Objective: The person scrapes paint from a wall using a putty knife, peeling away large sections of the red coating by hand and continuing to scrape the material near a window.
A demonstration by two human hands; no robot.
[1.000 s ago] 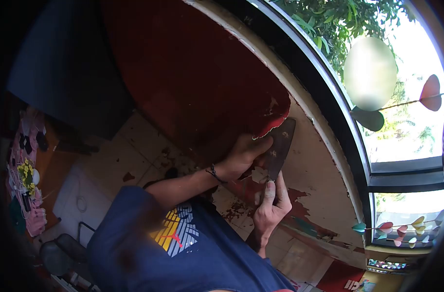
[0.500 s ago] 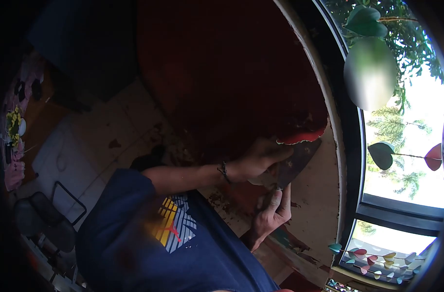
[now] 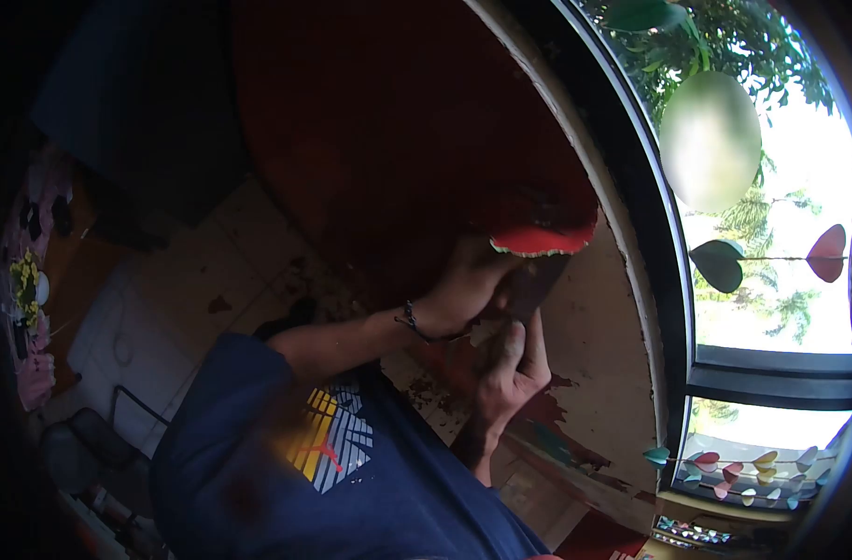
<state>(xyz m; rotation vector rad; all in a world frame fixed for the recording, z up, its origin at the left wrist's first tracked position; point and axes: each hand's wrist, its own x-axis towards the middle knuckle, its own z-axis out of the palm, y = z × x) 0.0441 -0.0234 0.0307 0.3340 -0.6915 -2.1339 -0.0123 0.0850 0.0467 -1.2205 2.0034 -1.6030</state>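
My left hand (image 3: 468, 294), with a dark bracelet at the wrist, has its fingers closed at the near side of a paint scraper (image 3: 544, 283). Part of those fingers is in shadow. My right hand (image 3: 513, 373) is closed round the lower end of the same scraper, thumb upward, the handle mostly hidden. The scraper's broad dark blade lies against the wall, just under a ragged lip of red paint (image 3: 547, 241). Above that lip the dark red paint (image 3: 398, 121) still coats the surface; bare, pale wall (image 3: 598, 355) shows below and to the right.
A window (image 3: 771, 308) with hanging paper leaves and heart garlands (image 3: 725, 467) is on the right. Paint flakes litter the tiled floor (image 3: 248, 243). A dark chair (image 3: 85, 457) stands lower left, beyond it a table edge (image 3: 94, 252) with yellow flowers (image 3: 24, 271).
The view has shifted, so the wall and hands sit further left and higher. Both hands stay on the scraper at the torn paint edge, closer together than before.
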